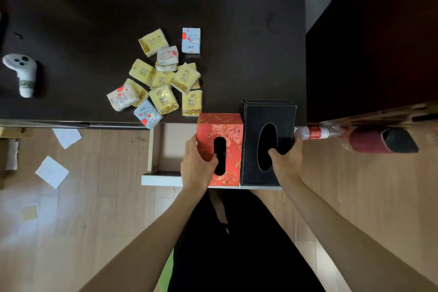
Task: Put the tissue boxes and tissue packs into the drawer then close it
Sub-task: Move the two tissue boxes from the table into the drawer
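A red floral tissue box (227,130) and a black tissue box (267,114) stand side by side over the right part of the open drawer (166,147). My left hand (198,163) grips the red box, thumb in its slot. My right hand (285,159) grips the black box, thumb at the edge of its oval opening. Several yellow, white and blue tissue packs (163,76) lie in a loose heap on the dark desk (225,19), one blue pack (191,40) apart at the back.
A white game controller (22,73) lies at the desk's left. A bottle with a red label (315,132) and a dark red object (379,141) lie right of the drawer. Paper sheets (52,172) lie scattered on the wooden floor. A dark cabinet (379,42) stands at the right.
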### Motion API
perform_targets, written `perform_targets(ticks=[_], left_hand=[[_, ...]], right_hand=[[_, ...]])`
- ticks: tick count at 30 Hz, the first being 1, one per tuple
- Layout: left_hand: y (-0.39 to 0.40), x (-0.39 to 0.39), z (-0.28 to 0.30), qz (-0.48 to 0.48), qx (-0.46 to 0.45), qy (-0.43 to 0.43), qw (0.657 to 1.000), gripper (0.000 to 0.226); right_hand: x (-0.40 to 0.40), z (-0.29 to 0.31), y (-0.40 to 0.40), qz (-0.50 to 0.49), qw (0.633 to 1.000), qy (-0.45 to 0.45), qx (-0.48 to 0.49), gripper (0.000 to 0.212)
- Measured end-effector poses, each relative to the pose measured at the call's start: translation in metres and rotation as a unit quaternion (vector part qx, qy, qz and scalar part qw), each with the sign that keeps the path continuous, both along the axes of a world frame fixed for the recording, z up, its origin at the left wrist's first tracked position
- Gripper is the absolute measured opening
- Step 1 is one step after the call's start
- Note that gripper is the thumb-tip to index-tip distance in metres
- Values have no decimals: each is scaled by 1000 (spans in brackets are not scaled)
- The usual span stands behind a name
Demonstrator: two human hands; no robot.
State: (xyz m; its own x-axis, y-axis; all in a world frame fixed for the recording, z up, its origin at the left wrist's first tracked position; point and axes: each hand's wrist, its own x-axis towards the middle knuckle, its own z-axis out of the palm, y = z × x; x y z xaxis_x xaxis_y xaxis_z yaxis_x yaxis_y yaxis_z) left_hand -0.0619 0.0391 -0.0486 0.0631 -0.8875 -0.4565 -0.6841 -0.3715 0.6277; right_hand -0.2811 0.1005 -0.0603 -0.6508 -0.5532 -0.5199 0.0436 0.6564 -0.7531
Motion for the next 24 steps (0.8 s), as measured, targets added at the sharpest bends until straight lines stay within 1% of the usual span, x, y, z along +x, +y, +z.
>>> perform_targets(ticks=[5, 8, 11, 15, 18, 22, 24], left_hand=[[26, 7, -2, -3, 47, -25, 999, 69], [41, 14, -5, -8, 93, -40, 995, 72], [52, 19, -10, -15, 117, -57, 991, 74], [52, 25, -24, -34, 132, -91, 987, 72], [44, 30, -40, -46, 145, -110, 982, 70], [35, 40, -64, -55, 145, -134, 979, 69], [33, 45, -73, -56, 144, -136, 979, 69]], right_hand=[[5, -2, 26, 37, 997, 39, 58, 56], [14, -7, 46, 46, 992, 68, 98, 65], [24, -15, 62, 53, 989, 73, 120, 71], [28, -32, 65, 73, 984, 35, 158, 63], [35, -49, 59, 94, 979, 23, 179, 62], [46, -72, 53, 120, 968, 35, 215, 57], [49, -80, 53, 131, 966, 51, 217, 56]])
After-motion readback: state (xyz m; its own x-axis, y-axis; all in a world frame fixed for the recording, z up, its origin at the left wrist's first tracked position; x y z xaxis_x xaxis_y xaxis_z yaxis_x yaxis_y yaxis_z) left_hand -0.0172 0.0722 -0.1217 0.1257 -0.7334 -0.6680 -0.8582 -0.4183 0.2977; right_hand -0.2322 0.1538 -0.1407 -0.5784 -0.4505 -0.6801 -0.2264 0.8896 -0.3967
